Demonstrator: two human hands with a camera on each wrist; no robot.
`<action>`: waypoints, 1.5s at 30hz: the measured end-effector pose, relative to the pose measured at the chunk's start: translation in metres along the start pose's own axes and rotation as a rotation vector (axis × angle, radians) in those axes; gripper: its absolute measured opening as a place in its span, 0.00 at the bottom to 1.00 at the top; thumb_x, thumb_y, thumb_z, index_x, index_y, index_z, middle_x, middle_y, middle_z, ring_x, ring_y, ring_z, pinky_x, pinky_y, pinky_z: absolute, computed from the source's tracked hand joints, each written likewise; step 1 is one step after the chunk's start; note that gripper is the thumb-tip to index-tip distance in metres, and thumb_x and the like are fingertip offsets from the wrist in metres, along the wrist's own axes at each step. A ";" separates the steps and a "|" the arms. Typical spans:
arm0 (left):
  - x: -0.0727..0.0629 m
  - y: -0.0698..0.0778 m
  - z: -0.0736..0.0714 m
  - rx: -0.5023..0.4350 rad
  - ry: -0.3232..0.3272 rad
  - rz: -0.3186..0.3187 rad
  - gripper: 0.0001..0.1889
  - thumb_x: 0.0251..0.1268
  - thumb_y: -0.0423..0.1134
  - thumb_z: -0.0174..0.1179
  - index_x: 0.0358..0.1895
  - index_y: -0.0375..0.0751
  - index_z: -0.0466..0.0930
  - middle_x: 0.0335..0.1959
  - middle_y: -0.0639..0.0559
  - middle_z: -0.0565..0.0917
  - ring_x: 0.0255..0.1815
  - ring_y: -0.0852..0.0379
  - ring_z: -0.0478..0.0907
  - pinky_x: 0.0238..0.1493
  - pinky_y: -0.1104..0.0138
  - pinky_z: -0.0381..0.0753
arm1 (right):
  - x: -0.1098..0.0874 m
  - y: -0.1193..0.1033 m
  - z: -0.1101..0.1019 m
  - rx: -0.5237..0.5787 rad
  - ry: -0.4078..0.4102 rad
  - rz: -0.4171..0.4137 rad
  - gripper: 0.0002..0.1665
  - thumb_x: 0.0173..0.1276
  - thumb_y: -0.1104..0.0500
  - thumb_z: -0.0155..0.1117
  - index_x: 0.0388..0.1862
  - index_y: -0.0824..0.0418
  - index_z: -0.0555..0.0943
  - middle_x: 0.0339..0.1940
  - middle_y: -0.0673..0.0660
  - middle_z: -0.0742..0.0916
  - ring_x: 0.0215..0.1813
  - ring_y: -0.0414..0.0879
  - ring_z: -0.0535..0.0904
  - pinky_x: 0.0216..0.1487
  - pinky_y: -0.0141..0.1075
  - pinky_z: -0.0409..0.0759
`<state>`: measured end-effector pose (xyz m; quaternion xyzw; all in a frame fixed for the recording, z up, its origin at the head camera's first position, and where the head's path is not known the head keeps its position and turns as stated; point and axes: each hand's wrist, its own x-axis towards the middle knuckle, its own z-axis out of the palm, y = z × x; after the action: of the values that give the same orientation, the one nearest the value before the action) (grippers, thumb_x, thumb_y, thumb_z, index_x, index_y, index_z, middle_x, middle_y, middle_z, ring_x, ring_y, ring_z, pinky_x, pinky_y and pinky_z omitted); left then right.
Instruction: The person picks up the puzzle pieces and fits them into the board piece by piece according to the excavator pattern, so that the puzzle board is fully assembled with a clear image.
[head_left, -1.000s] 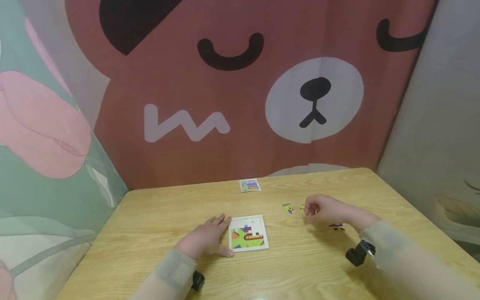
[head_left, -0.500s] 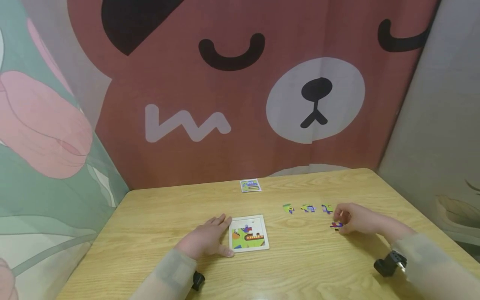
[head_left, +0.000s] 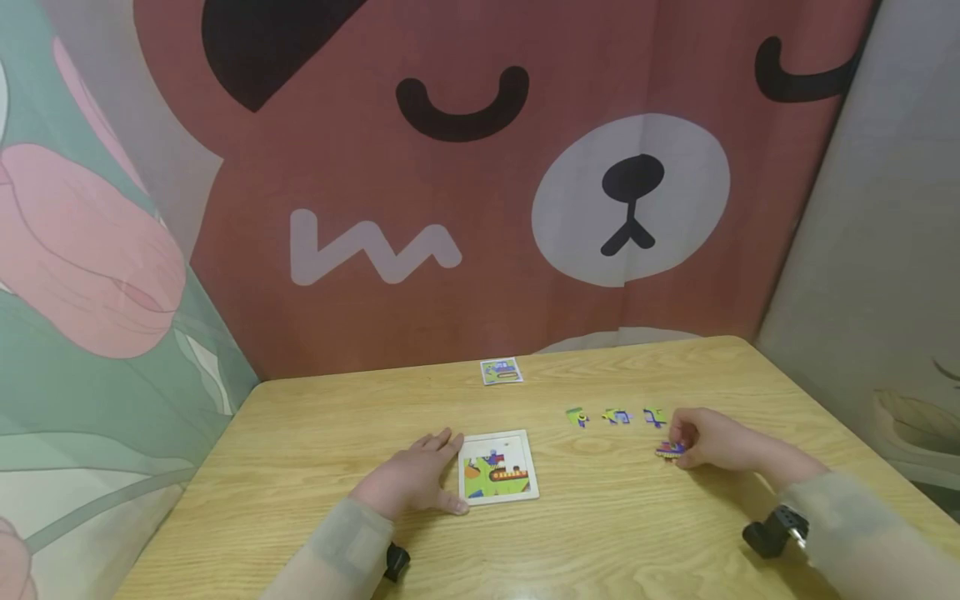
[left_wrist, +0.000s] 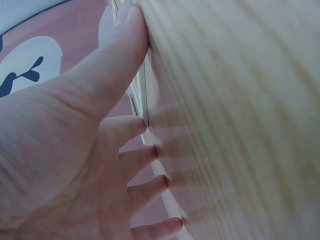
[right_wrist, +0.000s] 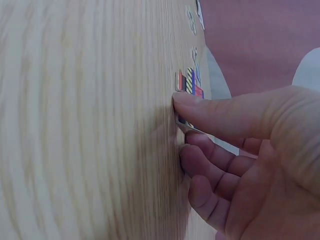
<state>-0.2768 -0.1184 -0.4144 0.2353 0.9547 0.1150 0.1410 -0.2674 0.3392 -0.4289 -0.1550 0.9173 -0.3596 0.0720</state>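
I'm judging pick-up step: right hand [head_left: 712, 437] is pinching red-and-blue puzzle piece [head_left: 667, 451] at table [head_left: 592, 517], right of part-filled frame [head_left: 495, 499]. Next move probably calling for clean lift, avoiding three loose pieces [head_left: 617, 416] lying just beyond, nearest crowding fingertips. Left hand [head_left: 411, 478] is spreading fingers, touching frame's left edge. Picture card [head_left: 501, 372] lying behind. Thumb hiding part of piece.
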 end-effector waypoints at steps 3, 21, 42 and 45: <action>0.000 0.000 0.000 -0.004 -0.003 -0.003 0.55 0.48 0.61 0.72 0.78 0.43 0.57 0.78 0.41 0.55 0.76 0.35 0.51 0.69 0.41 0.58 | 0.005 -0.002 0.004 0.025 -0.003 -0.048 0.18 0.52 0.71 0.75 0.33 0.64 0.73 0.28 0.53 0.77 0.32 0.45 0.71 0.31 0.33 0.70; -0.001 0.001 0.000 -0.006 -0.004 -0.021 0.55 0.47 0.61 0.72 0.78 0.43 0.57 0.78 0.42 0.55 0.76 0.36 0.50 0.70 0.41 0.57 | 0.063 -0.072 0.057 0.147 -0.055 -0.170 0.05 0.68 0.73 0.61 0.34 0.66 0.76 0.26 0.56 0.79 0.24 0.44 0.71 0.25 0.31 0.72; -0.001 -0.001 0.001 -0.007 0.003 -0.030 0.55 0.46 0.63 0.72 0.78 0.44 0.57 0.78 0.43 0.55 0.76 0.36 0.51 0.70 0.41 0.56 | 0.106 -0.129 0.118 0.163 -0.126 -0.162 0.05 0.67 0.70 0.64 0.32 0.63 0.78 0.27 0.53 0.81 0.26 0.44 0.74 0.27 0.32 0.75; 0.000 -0.001 0.001 -0.005 0.006 -0.023 0.55 0.46 0.63 0.72 0.77 0.44 0.58 0.78 0.42 0.56 0.76 0.36 0.51 0.70 0.41 0.57 | 0.107 -0.129 0.120 0.154 -0.124 -0.163 0.06 0.67 0.70 0.64 0.32 0.63 0.78 0.28 0.53 0.81 0.27 0.45 0.76 0.27 0.32 0.77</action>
<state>-0.2764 -0.1188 -0.4158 0.2237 0.9575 0.1165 0.1399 -0.3084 0.1369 -0.4308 -0.2451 0.8652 -0.4232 0.1105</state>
